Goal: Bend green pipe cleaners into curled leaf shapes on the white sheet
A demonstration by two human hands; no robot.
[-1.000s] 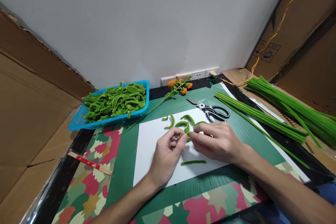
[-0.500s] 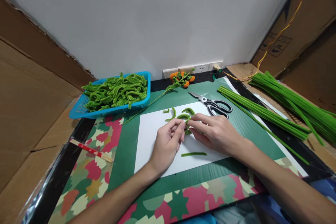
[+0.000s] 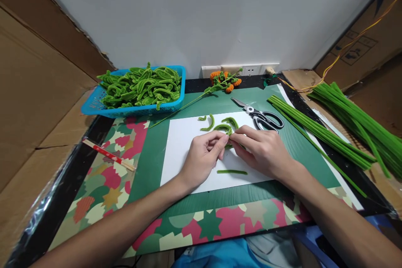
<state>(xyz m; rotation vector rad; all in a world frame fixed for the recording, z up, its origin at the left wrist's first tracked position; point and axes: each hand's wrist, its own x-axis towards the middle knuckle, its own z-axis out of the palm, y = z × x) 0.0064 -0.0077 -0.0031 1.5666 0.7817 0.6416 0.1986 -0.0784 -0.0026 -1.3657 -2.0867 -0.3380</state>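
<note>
My left hand [image 3: 202, 159] and my right hand [image 3: 266, 150] meet fingertip to fingertip over a sheet of white paper [image 3: 180, 150]. Between them they pinch a short green pipe cleaner [image 3: 230, 132], mostly hidden by the fingers. Just beyond the fingertips lie several curved green pipe cleaner pieces [image 3: 211, 123], some partly covered by my right hand. One straight piece of pipe cleaner [image 3: 232, 172] rests on the paper nearer to me, below both hands. Scissors [image 3: 260, 118] with black and grey handles lie past my right hand, blades slightly apart.
A blue basket [image 3: 141, 111] heaped with bent green pieces stands at the back left. An orange pipe cleaner flower [image 3: 230, 88] lies behind the paper. Wrapped chopsticks [image 3: 108, 154] are on the left. Long green pipe cleaners [image 3: 320, 134] and a bigger bundle [image 3: 361, 121] lie right.
The camera view has tilted and shifted, so the table appears a little higher in the picture. Both hands stay together at the held piece, with only slight finger movement.
</note>
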